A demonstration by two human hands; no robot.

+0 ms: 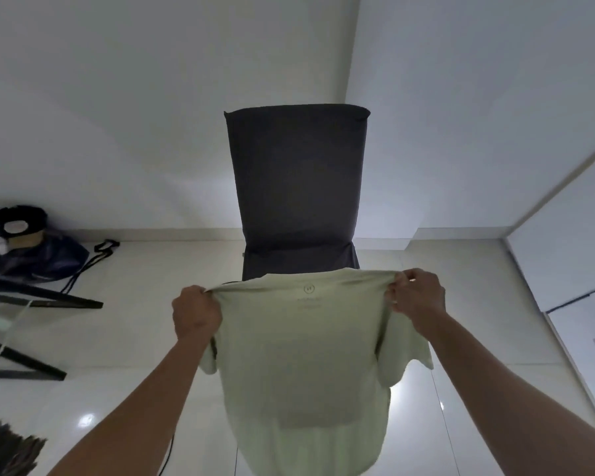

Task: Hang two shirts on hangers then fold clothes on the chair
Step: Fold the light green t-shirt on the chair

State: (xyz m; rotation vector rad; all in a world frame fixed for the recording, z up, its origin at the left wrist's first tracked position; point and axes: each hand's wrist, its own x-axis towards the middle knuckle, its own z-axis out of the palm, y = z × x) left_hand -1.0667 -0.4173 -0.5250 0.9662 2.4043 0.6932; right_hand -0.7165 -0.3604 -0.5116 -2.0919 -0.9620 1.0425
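A pale green T-shirt (310, 355) is held up in the air, stretched between 2 hands in front of the dark grey chair (296, 180). The left hand (196, 312) is closed in a fist around the left shoulder seam; the right hand (416, 295) pinches the right shoulder, fingers curled over the cloth. The collar edge is pulled taut and near level, a small round printed mark is seen just under it, and the body hangs straight down with both short sleeves dropped at the sides. The hem falls past the bottom of the view, so its end cannot be told.

No hanger is seen anywhere, so the step in hand is judged to be the squaring-up of the shirt, whether for hanging or folding. To do it well, both shoulders should be kept at one height, the tension kept even so no twist is carried into the cloth, and the shirt lowered flat onto the seat of the chair, which is hidden behind the fabric, with the sleeves spread clear rather than trapped beneath.

As for containers: a dark blue drawstring bag (31, 249) lies open on the tiled floor (478, 338) against the far-left wall, and a round black and tan object is seen in its mouth, too unclear to be named
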